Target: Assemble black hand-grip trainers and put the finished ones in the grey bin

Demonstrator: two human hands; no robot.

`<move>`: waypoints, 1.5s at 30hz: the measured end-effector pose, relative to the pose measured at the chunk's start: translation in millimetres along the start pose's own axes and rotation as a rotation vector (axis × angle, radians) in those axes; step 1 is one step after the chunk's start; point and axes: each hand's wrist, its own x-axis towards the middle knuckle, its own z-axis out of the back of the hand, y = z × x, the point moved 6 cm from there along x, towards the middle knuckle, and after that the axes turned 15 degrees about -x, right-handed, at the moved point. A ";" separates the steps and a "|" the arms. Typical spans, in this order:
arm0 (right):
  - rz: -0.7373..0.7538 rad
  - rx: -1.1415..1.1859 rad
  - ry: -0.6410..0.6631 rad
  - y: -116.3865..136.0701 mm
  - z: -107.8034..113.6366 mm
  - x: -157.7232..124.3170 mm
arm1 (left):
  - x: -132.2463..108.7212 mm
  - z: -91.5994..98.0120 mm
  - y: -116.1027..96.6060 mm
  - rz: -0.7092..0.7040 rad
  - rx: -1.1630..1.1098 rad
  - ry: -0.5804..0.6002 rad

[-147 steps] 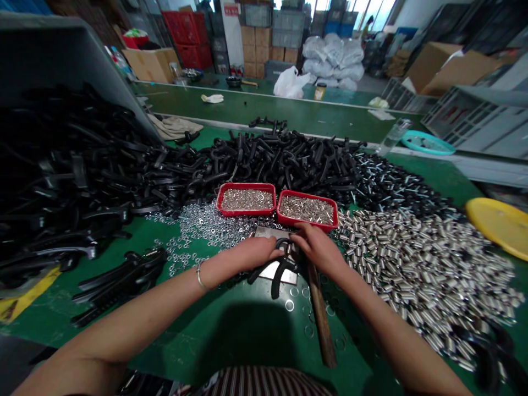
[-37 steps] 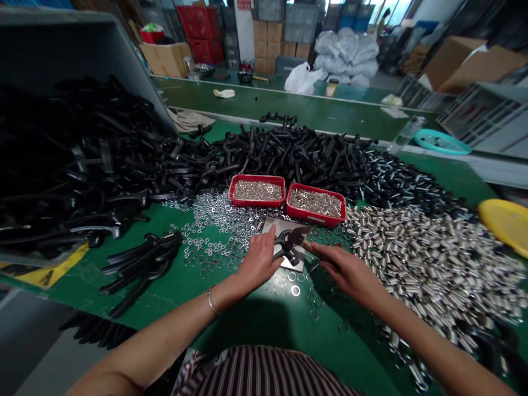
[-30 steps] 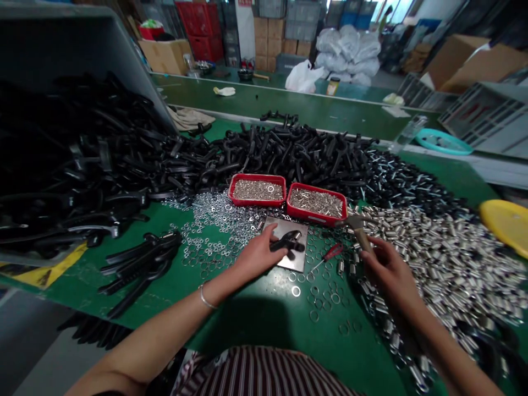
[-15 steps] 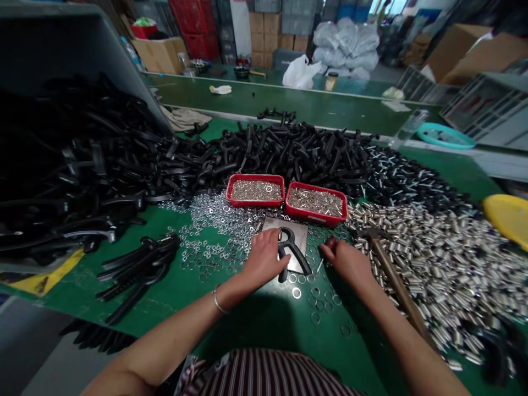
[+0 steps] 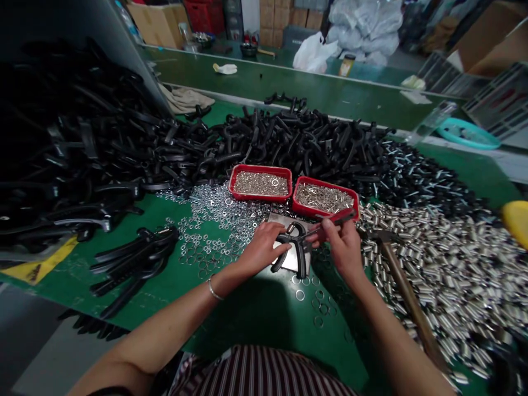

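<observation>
A black plastic spring clamp [image 5: 300,248] with two splayed legs lies on a small metal plate [image 5: 275,219]. My left hand [image 5: 259,247] grips it from the left, thumb and fingers closed around its side. To its right, my right hand [image 5: 344,250] is closed on a slim tool with dark reddish handles [image 5: 341,218]. The thin end of that tool points left at the upper part of the clamp; its exact kind is hard to make out. Loose metal rings [image 5: 300,295] lie just below the plate.
Two red trays [image 5: 260,198] of small metal pieces stand behind the plate. Black clamp parts [image 5: 264,137] are heaped beyond them. Metal sleeves [image 5: 445,275] and a hammer [image 5: 406,291] lie at the right. Several black handles [image 5: 132,264] and scattered nuts [image 5: 210,220] lie at the left.
My right hand has risen from the table and moved in toward the clamp, bringing the slim tool to it. The clamp has turned slightly under my left hand. The view has shifted.
</observation>
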 end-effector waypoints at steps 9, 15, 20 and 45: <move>-0.001 0.021 0.026 -26.0 -33.9 7.8 | 2.4 -3.3 12.7 -0.015 -0.049 -0.003; 0.018 -0.080 0.035 -21.6 -30.5 1.9 | 2.1 -1.2 10.7 0.003 -0.051 0.025; 0.198 -0.730 0.119 3.1 -41.8 0.8 | -1.1 0.0 4.4 0.032 -0.061 0.107; 0.021 -0.126 0.034 -25.4 -20.3 1.2 | 0.6 -1.2 2.9 0.090 -0.064 0.098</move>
